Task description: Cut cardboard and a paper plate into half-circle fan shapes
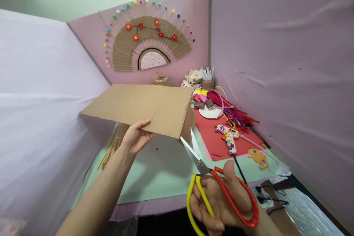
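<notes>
My left hand [138,138] grips the near edge of a large brown cardboard piece [143,105], thumb on top and fingers underneath. The cardboard is raised above the table, with a folded flap hanging down at its right end. In my right hand [221,199] is a pair of scissors [200,164] with one red and one yellow handle. Their blades are parted and point up and left, with the tips close to the cardboard's near right corner. Whether the blades touch it I cannot tell.
A green-covered table [155,169] lies below. Right are a glue gun [229,136] on red sheets [204,136], pipe cleaners [238,114] and an orange piece [258,158]. Thin sticks [113,147] lie left. A decorated fan [149,40] hangs behind; a power strip [262,196] sits lower right.
</notes>
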Action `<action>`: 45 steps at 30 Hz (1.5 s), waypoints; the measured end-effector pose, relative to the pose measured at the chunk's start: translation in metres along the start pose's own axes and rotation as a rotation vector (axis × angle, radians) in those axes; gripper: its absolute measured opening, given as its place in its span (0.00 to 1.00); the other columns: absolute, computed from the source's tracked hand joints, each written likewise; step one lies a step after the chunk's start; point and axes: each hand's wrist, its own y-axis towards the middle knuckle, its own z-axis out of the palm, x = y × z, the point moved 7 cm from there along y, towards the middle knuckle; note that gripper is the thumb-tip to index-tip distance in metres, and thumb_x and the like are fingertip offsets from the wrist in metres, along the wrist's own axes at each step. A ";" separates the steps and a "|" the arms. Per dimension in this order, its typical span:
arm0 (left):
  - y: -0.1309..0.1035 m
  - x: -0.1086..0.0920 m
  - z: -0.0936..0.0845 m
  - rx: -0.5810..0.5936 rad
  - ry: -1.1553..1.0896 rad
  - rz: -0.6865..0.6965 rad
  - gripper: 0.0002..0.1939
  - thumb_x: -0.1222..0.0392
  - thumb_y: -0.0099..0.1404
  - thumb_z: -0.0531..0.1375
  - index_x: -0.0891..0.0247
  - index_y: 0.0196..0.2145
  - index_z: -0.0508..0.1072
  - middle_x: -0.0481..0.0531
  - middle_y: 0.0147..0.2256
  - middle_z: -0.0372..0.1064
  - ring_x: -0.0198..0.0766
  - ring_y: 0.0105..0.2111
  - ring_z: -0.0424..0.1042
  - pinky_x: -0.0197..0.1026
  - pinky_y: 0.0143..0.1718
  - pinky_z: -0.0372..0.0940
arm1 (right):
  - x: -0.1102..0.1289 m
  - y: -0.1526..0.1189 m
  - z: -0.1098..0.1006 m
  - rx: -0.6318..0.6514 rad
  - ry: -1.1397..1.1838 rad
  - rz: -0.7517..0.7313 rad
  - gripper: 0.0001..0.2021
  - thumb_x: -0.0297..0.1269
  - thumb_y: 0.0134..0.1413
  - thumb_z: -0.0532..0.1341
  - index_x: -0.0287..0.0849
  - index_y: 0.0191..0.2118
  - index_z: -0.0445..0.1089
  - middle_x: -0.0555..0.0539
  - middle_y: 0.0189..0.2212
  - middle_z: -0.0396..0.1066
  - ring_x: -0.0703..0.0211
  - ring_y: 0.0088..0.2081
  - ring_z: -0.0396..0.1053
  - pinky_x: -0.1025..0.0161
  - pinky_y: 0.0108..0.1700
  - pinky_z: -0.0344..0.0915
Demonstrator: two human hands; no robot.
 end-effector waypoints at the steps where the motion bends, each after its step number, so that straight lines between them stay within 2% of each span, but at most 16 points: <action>1: 0.000 0.000 0.003 -0.013 -0.005 -0.012 0.22 0.72 0.60 0.54 0.72 0.53 0.68 0.61 0.37 0.78 0.46 0.39 0.78 0.45 0.42 0.75 | 0.001 -0.001 0.000 -0.008 -0.002 -0.002 0.50 0.80 0.36 0.37 0.35 0.39 0.67 0.37 0.32 0.71 0.68 0.17 0.60 0.67 0.19 0.60; 6: 0.003 -0.008 0.020 -0.049 -0.021 -0.008 0.24 0.73 0.60 0.52 0.70 0.55 0.66 0.61 0.39 0.77 0.45 0.39 0.78 0.47 0.44 0.74 | 0.004 -0.007 0.002 -0.048 -0.100 -0.032 0.51 0.81 0.33 0.40 0.33 0.38 0.70 0.39 0.30 0.70 0.67 0.18 0.61 0.67 0.21 0.58; 12: 0.004 0.000 0.042 -0.037 -0.078 -0.001 0.21 0.74 0.61 0.52 0.74 0.52 0.68 0.62 0.38 0.77 0.45 0.38 0.78 0.48 0.44 0.75 | 0.018 0.016 0.008 -0.193 -0.085 -0.143 0.42 0.76 0.44 0.45 0.37 0.38 0.69 0.39 0.35 0.72 0.64 0.22 0.64 0.64 0.26 0.61; 15: 0.004 0.007 0.047 -0.018 -0.076 0.014 0.19 0.74 0.60 0.53 0.72 0.49 0.70 0.61 0.38 0.77 0.45 0.38 0.78 0.48 0.43 0.75 | 0.027 0.025 0.009 -0.310 -0.051 -0.176 0.40 0.76 0.45 0.46 0.38 0.36 0.68 0.40 0.36 0.71 0.64 0.23 0.64 0.62 0.28 0.60; 17: 0.004 0.010 0.045 -0.016 -0.053 0.024 0.17 0.74 0.59 0.54 0.72 0.46 0.72 0.61 0.38 0.77 0.45 0.38 0.78 0.49 0.44 0.75 | 0.032 0.026 0.010 -0.362 -0.027 -0.182 0.40 0.76 0.45 0.46 0.38 0.34 0.67 0.41 0.36 0.71 0.63 0.24 0.64 0.61 0.28 0.60; 22: 0.006 0.011 0.033 0.002 0.071 0.032 0.08 0.74 0.54 0.59 0.73 0.32 0.76 0.60 0.31 0.77 0.46 0.37 0.78 0.50 0.43 0.75 | 0.041 0.025 0.017 -0.383 -0.031 -0.170 0.38 0.75 0.45 0.49 0.39 0.35 0.67 0.42 0.36 0.70 0.60 0.27 0.65 0.60 0.31 0.61; 25: 0.006 0.010 0.031 0.028 0.130 0.069 0.05 0.71 0.53 0.61 0.73 0.28 0.77 0.59 0.28 0.77 0.47 0.37 0.78 0.50 0.44 0.74 | 0.043 0.027 0.010 -0.454 -0.103 -0.193 0.35 0.73 0.45 0.54 0.40 0.35 0.66 0.42 0.37 0.70 0.60 0.28 0.66 0.61 0.30 0.61; 28: 0.003 0.011 0.035 0.043 0.133 0.125 0.04 0.69 0.53 0.64 0.73 0.28 0.78 0.59 0.30 0.78 0.47 0.38 0.77 0.50 0.44 0.74 | 0.044 0.026 -0.008 -0.594 -0.249 -0.289 0.31 0.69 0.43 0.60 0.42 0.36 0.66 0.45 0.37 0.70 0.61 0.30 0.66 0.64 0.30 0.60; 30: 0.002 0.013 0.037 0.037 0.111 0.149 0.05 0.68 0.53 0.64 0.73 0.29 0.78 0.59 0.31 0.78 0.47 0.39 0.77 0.50 0.44 0.74 | 0.042 0.023 -0.021 -0.671 -0.360 -0.346 0.29 0.66 0.45 0.61 0.42 0.36 0.67 0.47 0.34 0.69 0.61 0.31 0.66 0.64 0.32 0.60; 33: 0.001 0.018 0.038 0.033 0.074 0.152 0.07 0.68 0.53 0.64 0.72 0.32 0.78 0.60 0.34 0.78 0.49 0.42 0.76 0.50 0.45 0.74 | 0.038 0.018 -0.034 -0.697 -0.505 -0.384 0.25 0.63 0.52 0.59 0.42 0.36 0.69 0.49 0.29 0.67 0.62 0.30 0.63 0.63 0.34 0.60; 39: 0.000 0.022 0.036 0.033 0.051 0.151 0.09 0.69 0.55 0.63 0.74 0.35 0.78 0.62 0.37 0.78 0.49 0.44 0.76 0.48 0.46 0.73 | 0.038 0.015 -0.037 -0.710 -0.600 -0.386 0.27 0.65 0.54 0.54 0.42 0.37 0.68 0.50 0.27 0.65 0.62 0.29 0.61 0.62 0.36 0.60; 45: -0.002 0.031 0.035 0.025 0.073 0.123 0.10 0.68 0.54 0.64 0.74 0.35 0.78 0.62 0.38 0.78 0.51 0.47 0.74 0.48 0.47 0.73 | 0.046 0.019 -0.035 -0.740 -0.554 -0.335 0.29 0.68 0.49 0.56 0.41 0.33 0.66 0.51 0.25 0.63 0.64 0.27 0.61 0.64 0.32 0.60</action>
